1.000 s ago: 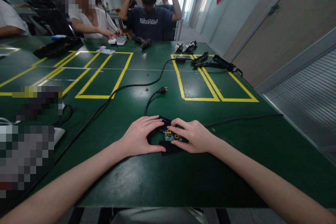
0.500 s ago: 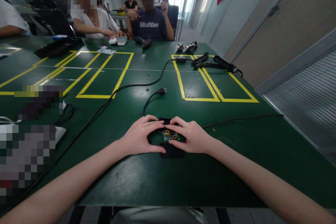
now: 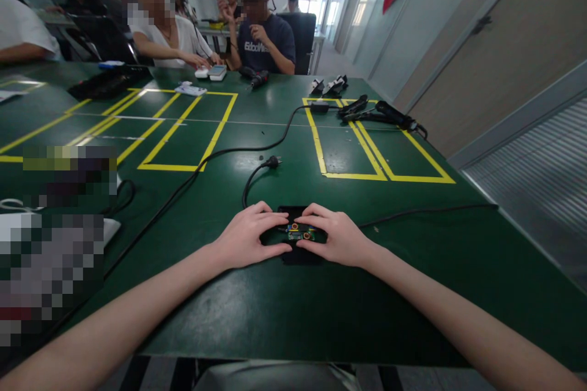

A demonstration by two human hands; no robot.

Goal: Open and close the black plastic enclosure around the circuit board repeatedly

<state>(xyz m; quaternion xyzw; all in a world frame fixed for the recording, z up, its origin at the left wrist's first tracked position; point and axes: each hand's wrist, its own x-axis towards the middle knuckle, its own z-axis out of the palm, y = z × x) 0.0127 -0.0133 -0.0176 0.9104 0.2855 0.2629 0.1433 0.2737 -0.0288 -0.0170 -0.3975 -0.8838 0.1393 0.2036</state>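
Observation:
A small green circuit board (image 3: 300,234) with two copper-coloured ring coils sits in front of me, between two dark pieces. Beyond it shows a black plastic case piece (image 3: 293,210), and a second flat black case piece (image 3: 301,257) lies on the near side. From the left, my left hand (image 3: 247,237) curves round the board, fingers at its far edge and thumb at its near edge. My right hand (image 3: 342,238) grips it the same way from the right. The fingertips partly cover the board's edges. A black cord (image 3: 247,186) with a plug (image 3: 274,162) lies just beyond.
The green table (image 3: 220,317) carries yellow tape outlines. A long black cable (image 3: 229,150) crosses it to a black tool (image 3: 385,112) at the far right. A drill (image 3: 257,77) lies at the far edge, near two seated people. Blurred items (image 3: 55,256) stand at left.
Both thumbs have moved up against the board's near edge, and the near black piece has shifted away from me. The plug cord has slid slightly left. A person opposite has moved their arms.

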